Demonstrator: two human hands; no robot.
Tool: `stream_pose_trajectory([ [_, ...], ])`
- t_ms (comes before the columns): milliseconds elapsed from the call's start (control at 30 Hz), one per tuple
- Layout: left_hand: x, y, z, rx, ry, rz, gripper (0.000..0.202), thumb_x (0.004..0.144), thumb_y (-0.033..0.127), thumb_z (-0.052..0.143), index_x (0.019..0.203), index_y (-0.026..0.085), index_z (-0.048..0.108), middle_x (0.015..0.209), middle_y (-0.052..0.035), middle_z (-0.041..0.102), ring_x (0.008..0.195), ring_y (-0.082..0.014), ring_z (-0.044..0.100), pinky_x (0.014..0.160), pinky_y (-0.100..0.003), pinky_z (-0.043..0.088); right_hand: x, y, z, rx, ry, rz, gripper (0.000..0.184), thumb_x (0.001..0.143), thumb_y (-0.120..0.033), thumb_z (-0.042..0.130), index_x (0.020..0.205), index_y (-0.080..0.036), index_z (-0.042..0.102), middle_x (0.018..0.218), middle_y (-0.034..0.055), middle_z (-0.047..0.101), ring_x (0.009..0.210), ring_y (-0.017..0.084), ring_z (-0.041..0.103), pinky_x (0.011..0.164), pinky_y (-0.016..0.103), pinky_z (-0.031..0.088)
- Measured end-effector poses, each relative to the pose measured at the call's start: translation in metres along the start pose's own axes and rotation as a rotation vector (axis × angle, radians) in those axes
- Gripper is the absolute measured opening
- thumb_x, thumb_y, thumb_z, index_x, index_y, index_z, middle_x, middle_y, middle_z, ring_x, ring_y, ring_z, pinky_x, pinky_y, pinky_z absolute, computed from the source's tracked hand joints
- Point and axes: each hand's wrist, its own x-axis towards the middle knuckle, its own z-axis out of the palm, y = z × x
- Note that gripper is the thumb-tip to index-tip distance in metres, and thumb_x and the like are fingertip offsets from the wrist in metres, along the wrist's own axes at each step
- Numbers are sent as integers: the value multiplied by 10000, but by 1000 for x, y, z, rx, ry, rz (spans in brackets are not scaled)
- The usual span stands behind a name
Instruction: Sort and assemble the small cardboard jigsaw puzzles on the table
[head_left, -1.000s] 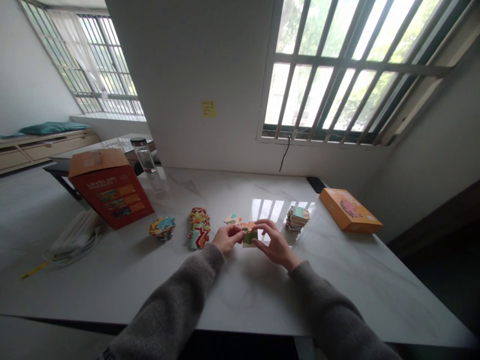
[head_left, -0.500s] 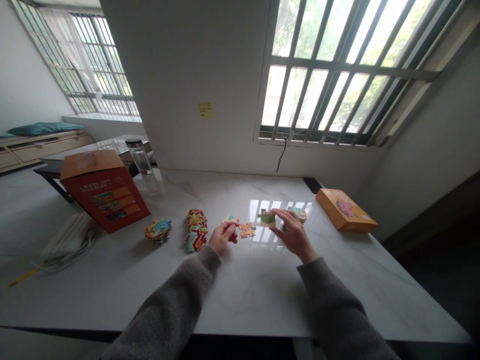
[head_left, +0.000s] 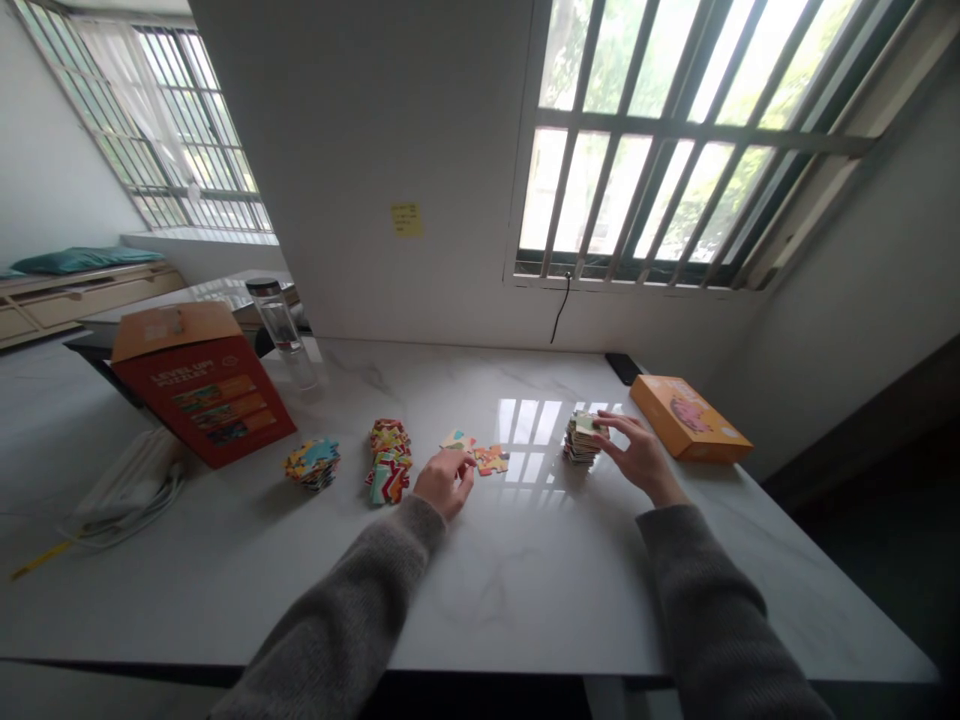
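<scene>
- Head view: right hand (head_left: 637, 455) is resting its fingers on a short stack of jigsaw pieces (head_left: 579, 440) on the white marble bench (head_left: 525, 590). Fingers are extended and slightly spread over the top of the stack; thumb is not clearly showing, so cannot tell whether they are pinching the top piece.
- Left hand (head_left: 444, 482) is resting on the bench, fingers loosely curled and apparently holding nothing, just beside two joined pieces (head_left: 491, 460) and a loose pale piece (head_left: 457, 441).
- Two more piles are sitting further left: a zigzag-patterned pile (head_left: 388, 462) and a blue-and-yellow pile (head_left: 313, 464), both well apart from the right hand.
- Handling, judged: pieces are looking like thin, light, stiff card, not very fragile. The stack is likely to slide or topple on the glossy bench if pushed sideways. Best hold looks like opposite edges of the top piece, or the sides of the whole stack.
- Nearby: an orange box (head_left: 684, 420) is lying right of the stack, a red carton (head_left: 199, 400) is standing at far left, and a clear bottle (head_left: 276, 325) is standing behind it.
</scene>
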Motion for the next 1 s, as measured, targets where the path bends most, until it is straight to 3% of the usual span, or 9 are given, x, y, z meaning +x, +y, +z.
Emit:
stream_pose_trajectory([
  [100,4,-2,7,204,-105,131,222,839,239,591,1039,181,668,1006,-105,661,1033,-278,580,955,-431,457,1,-21,-5,-57,154,-25,213,907,-346,603,1055,-227,700,1276,111,652,1212,296,554,1033,532,421],
  [167,9,-2,13,292,-194,168,390,829,287,629,1204,179,611,1215,-129,610,1192,-301,514,1026,-446,421,1,-47,-2,-40,277,-59,178,910,-254,566,1035,-216,686,1186,104,675,1182,283,564,1040,515,408],
  [233,17,-1,18,382,-252,165,504,817,349,652,1288,193,562,1323,-133,557,1256,-313,469,1052,-460,394,-1,-78,8,24,285,-120,158,889,-195,566,998,-219,677,1066,85,692,1102,266,590,1004,479,429],
  [433,30,1,16,515,-286,122,507,778,437,666,1239,248,571,1138,-82,638,1123,-314,521,960,-486,402,-17,-144,58,243,-122,-217,225,877,-131,538,1029,-238,666,962,54,671,982,231,584,919,422,447],
  [533,25,0,11,520,-244,138,579,707,433,716,1219,213,559,1114,-101,617,1077,-315,538,945,-462,415,-23,-146,75,355,-166,-93,229,896,-155,511,1050,-228,664,996,70,650,985,225,582,900,403,462],
  [633,18,3,8,471,-209,203,564,683,341,712,1195,176,540,1128,-114,599,1044,-288,563,942,-412,438,-25,-139,88,469,-148,189,252,914,-244,511,1135,-199,624,1068,100,624,943,213,605,779,351,503],
  [733,12,10,8,428,-107,246,525,688,344,705,1154,175,532,1091,-111,602,1014,-285,576,940,-414,450,-25,-137,98,681,-238,404,398,902,-360,558,1261,-188,534,1012,85,651,823,188,628,696,322,514],
  [867,7,18,12,385,-35,297,538,701,416,722,1153,199,527,1070,-109,589,1020,-303,584,919,-453,465,-24,-140,102,978,-314,461,398,877,-420,599,1201,-190,589,948,54,675,792,168,627,739,318,518],
  [1000,5,14,10,267,-91,432,657,686,422,760,1245,191,504,1181,-132,571,1156,-330,533,983,-486,454,-22,-136,97,952,-300,483,457,866,-441,621,1242,-181,613,817,11,623,711,144,569,675,288,491],
])
